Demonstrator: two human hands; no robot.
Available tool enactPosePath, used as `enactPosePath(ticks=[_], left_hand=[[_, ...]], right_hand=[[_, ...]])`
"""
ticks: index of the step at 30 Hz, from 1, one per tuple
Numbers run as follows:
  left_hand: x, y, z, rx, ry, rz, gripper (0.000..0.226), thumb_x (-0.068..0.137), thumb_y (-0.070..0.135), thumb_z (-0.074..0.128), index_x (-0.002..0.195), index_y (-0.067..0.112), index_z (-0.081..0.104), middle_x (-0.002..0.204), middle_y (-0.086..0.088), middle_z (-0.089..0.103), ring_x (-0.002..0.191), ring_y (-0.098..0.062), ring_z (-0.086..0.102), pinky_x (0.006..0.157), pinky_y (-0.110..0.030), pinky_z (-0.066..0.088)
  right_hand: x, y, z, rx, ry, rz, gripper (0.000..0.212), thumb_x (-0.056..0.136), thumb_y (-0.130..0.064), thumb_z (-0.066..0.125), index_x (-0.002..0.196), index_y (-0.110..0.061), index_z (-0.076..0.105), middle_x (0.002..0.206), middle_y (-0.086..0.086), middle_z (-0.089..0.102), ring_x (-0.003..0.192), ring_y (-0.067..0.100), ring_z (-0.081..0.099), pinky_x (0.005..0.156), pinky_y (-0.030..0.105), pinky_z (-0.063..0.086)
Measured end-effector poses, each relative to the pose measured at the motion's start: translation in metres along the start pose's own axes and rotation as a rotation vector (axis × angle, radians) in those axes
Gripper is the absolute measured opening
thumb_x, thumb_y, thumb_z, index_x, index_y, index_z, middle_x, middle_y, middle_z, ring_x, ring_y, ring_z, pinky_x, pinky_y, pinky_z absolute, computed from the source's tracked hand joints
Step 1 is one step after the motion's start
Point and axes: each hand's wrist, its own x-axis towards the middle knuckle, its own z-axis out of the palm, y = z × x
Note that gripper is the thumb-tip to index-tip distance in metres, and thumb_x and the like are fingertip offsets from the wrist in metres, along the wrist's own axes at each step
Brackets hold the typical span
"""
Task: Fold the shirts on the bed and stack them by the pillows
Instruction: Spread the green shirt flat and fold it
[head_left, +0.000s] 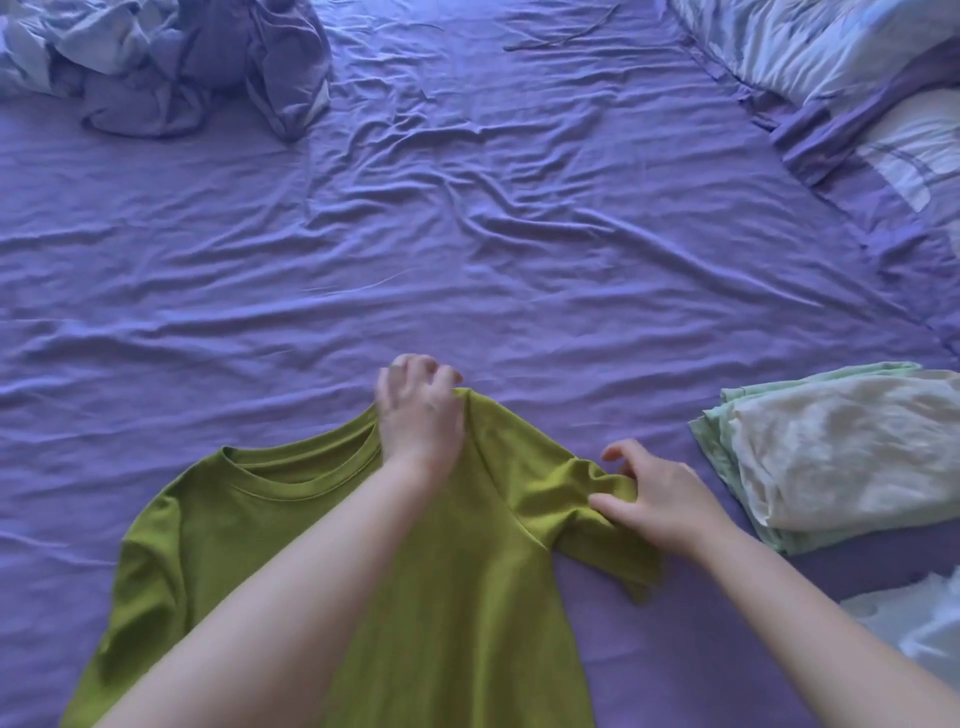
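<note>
One olive-green, round-necked cotton shirt (457, 597) lies face up on the wrinkled purple bed sheet (467, 234), at the near edge of the bed in front of you. Your left hand (418, 415) reaches across the collar and pinches the shirt's shoulder between curled fingers, lifting it into a small peak. Your right hand (660, 499) grips the bunched short sleeve on the same side, thumb pressed into the cloth. To your right sits one stack of folded garments (831, 457), pale mint green beneath and cream on top, soft and creased. One crumpled lilac blanket heap (171, 62) lies at the far left. Striped pale-blue pillows (857, 78), their number unclear, fill the far right corner.
</note>
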Motion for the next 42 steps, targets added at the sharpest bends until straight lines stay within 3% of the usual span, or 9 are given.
enactPosePath(ticks=[4,8,12,20,26,31,35,38,42], left_hand=[[-0.043,0.032,0.008,-0.117,-0.002,0.274,0.01,0.079,0.025,0.069,0.077,0.015,0.068,0.084,-0.007,0.063,0.086,-0.031,0.058,0.073,-0.039,0.044],[-0.079,0.048,0.027,-0.234,-0.217,0.223,0.028,0.089,0.041,0.054,0.103,0.019,0.067,0.108,0.0,0.06,0.11,-0.021,0.049,0.097,-0.033,0.036],[-0.087,0.05,0.034,-0.096,-0.325,0.259,0.048,0.094,0.048,0.041,0.136,0.026,0.045,0.148,-0.005,0.034,0.141,-0.021,0.02,0.118,-0.037,0.008],[-0.094,0.044,0.043,0.208,-0.495,0.348,0.068,0.092,0.063,0.02,0.149,0.033,-0.002,0.158,-0.003,-0.014,0.144,-0.022,-0.019,0.115,-0.046,-0.013],[-0.065,0.058,0.031,0.126,-0.263,0.328,0.042,0.095,0.045,0.035,0.134,0.032,0.044,0.152,-0.001,0.029,0.142,-0.018,0.018,0.113,-0.035,0.013],[-0.02,0.059,0.025,0.172,-0.316,0.311,0.049,0.096,0.015,0.041,0.142,0.029,0.034,0.153,0.002,0.026,0.144,-0.02,0.013,0.116,-0.038,0.012],[-0.023,0.076,0.02,-0.036,-0.241,0.44,0.028,0.091,0.022,0.057,0.117,0.026,0.065,0.131,0.001,0.055,0.134,-0.024,0.034,0.109,-0.037,0.028],[-0.034,0.12,0.022,-0.264,-0.392,0.538,0.019,0.084,0.029,0.066,0.101,0.027,0.073,0.11,0.003,0.066,0.118,-0.023,0.046,0.097,-0.035,0.038],[-0.039,0.165,0.036,-0.144,-0.641,0.581,0.028,0.08,0.042,0.067,0.107,0.035,0.067,0.105,0.008,0.063,0.11,-0.019,0.044,0.09,-0.034,0.036]], right_hand=[[-0.003,0.008,-0.004,0.112,0.085,-0.03,0.019,0.078,-0.032,0.067,0.089,-0.027,0.053,0.077,-0.006,0.059,0.087,0.025,0.061,0.067,0.029,0.032],[0.0,0.005,-0.02,0.202,0.432,0.045,0.022,0.08,-0.03,0.071,0.089,-0.019,0.055,0.08,-0.003,0.055,0.079,0.026,0.055,0.062,0.032,0.031],[-0.009,0.013,-0.015,-0.082,0.298,-0.052,0.04,0.084,-0.032,0.065,0.118,-0.012,0.054,0.114,0.007,0.057,0.108,0.028,0.051,0.09,0.039,0.04],[-0.051,0.019,0.022,0.119,0.45,0.25,0.054,0.087,-0.035,0.062,0.13,-0.006,0.047,0.124,0.013,0.058,0.114,0.032,0.052,0.091,0.042,0.041],[-0.063,0.021,0.023,0.393,0.571,0.168,0.034,0.084,-0.009,0.066,0.117,-0.009,0.057,0.108,0.006,0.065,0.099,0.029,0.059,0.086,0.044,0.045],[-0.082,0.037,0.038,0.22,0.377,0.037,0.045,0.084,-0.008,0.064,0.127,-0.017,0.054,0.108,0.003,0.067,0.099,0.026,0.061,0.087,0.037,0.043],[-0.097,0.05,0.053,0.078,0.511,-0.161,0.049,0.066,0.0,0.078,0.112,-0.012,0.067,0.087,0.0,0.07,0.073,0.02,0.065,0.071,0.026,0.039],[-0.103,0.059,0.068,-0.093,0.596,-0.308,0.029,0.073,-0.01,0.059,0.097,-0.015,0.073,0.086,-0.002,0.07,0.079,0.02,0.066,0.076,0.027,0.04],[-0.107,0.067,0.076,-0.011,0.632,-0.308,0.031,0.076,-0.019,0.05,0.098,-0.019,0.071,0.09,-0.002,0.07,0.091,0.014,0.053,0.08,0.028,0.041]])
